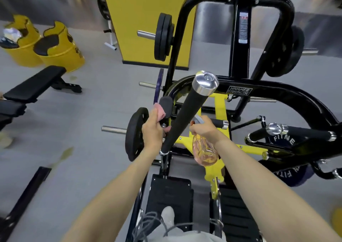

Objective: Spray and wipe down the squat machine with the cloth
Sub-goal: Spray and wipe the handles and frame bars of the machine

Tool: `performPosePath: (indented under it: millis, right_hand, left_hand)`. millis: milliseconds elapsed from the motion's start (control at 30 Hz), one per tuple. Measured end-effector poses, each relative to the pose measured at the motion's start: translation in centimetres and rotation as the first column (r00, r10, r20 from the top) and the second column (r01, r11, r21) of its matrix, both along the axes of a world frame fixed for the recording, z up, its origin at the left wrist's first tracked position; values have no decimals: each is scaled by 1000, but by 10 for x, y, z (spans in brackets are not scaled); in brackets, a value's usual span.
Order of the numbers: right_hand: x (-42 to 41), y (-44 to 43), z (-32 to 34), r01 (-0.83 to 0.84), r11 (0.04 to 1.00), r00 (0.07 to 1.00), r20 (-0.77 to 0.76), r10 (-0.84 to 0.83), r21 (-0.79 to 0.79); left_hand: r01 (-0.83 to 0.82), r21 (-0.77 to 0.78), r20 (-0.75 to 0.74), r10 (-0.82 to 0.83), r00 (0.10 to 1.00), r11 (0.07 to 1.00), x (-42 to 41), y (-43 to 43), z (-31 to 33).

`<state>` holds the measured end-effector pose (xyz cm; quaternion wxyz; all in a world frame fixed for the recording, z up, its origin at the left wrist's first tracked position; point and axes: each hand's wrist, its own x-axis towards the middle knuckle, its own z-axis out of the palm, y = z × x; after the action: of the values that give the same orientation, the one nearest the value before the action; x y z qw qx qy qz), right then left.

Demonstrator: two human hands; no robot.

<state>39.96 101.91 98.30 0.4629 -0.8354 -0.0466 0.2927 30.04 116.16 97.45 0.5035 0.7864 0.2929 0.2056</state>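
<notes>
L hand (153,129): fingers curled round pink cloth (160,110), on short foam grip (166,104), just left of long grip (185,116)
R hand (205,129): fingers wrapped on spray bottle (204,151), just right of it
Long grip: squat machine (288,93) bar, axis near-left to far-right, betw. hands; cloth side nearer

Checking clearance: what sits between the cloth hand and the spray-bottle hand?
The long black padded handle runs between left hand and right hand, head view.
</notes>
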Motion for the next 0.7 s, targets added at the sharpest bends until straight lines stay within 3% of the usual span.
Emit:
performPosePath:
  millis: [100, 167, 300, 433, 533, 600, 633, 700]
  right_hand:
    - [-1, 1, 0, 30, 1000, 1000, 8, -30, -7]
    - [-2, 1, -1, 26, 1000, 999, 19, -26, -11]
    - [-5, 3, -4, -8, 1000, 998, 66, 9, -14]
    - [-9, 3, -3, -48, 998, 994, 97, 44, 39]
    - [-10, 5, -5, -30, 999, 993, 117, 27, 28]
    - [-10, 3, -10, -42, 998, 990, 135, 35, 47]
    - [-9, 3, -14, -48, 998, 990, 135, 41, 51]
    - [-6, 3, -19, -54, 998, 991, 121, 49, 45]
  left_hand:
    - [70, 234, -82, -52, 995, 970, -3, 15, -11]
    - [131, 298, -149, -90, 985, 945, -4, 20, -20]
    - [114, 99, -100, -104, 990, 988, -7, 17, -16]
    - [3, 93, -145, 10, 989, 996, -10, 16, -28]
    - [247, 112, -387, -186, 903, 963, -21, 22, -38]
    - [352, -56, -473, -336, 814, 934, -33, 27, -38]
    - [297, -88, -458, -304, 835, 951, -36, 32, -43]
    - [48, -40, -515, -62, 855, 998, -29, 49, -59]
